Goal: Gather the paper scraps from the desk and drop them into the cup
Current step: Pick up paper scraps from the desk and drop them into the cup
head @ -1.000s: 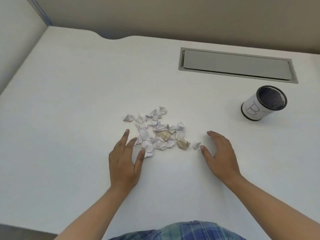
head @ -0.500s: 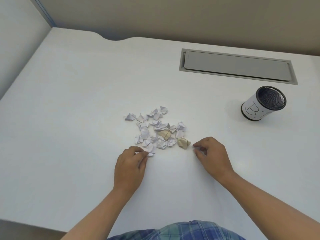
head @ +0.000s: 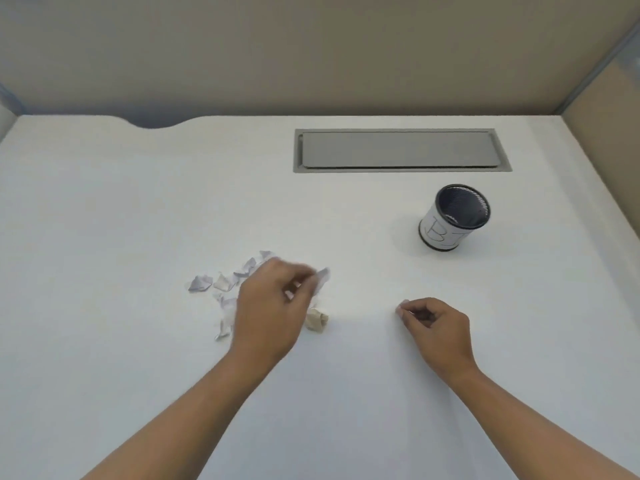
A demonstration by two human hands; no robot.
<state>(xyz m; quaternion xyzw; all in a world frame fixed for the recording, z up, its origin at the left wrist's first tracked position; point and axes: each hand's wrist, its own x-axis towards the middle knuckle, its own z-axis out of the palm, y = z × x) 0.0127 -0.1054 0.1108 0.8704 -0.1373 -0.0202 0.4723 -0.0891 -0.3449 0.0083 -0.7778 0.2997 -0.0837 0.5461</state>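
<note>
Head view. The left hand (head: pixel 266 306), blurred, lies over the heap of paper scraps (head: pixel 225 282) on the white desk (head: pixel 138 202). Its fingers (head: pixel 298 271) are curled, and their tips pinch a white scrap (head: pixel 322 277) that juts out to the right of them. Most of the loose scraps show to the left of and beyond these fingers, and part of the heap is hidden under the hand. A crumpled tan scrap (head: pixel 317 319) lies just beside the hand, nearer the person than the fingertips.

The right hand (head: pixel 436 330) is well apart from the heap, its fingers (head: pixel 412 311) curled inward with thumb and forefinger pressed together on a small scrap (head: pixel 403 304). Only a pale corner of it shows at the tips. The cup (head: pixel 453 218), black mesh wrapped in a hand-lettered white label, stands upright beyond these fingers and slightly to their right, apart from both hands. No scrap is visible inside it.

A grey hatch (head: pixel 398 150) is set into the desk farther back, before a beige partition (head: pixel 311 53).
</note>
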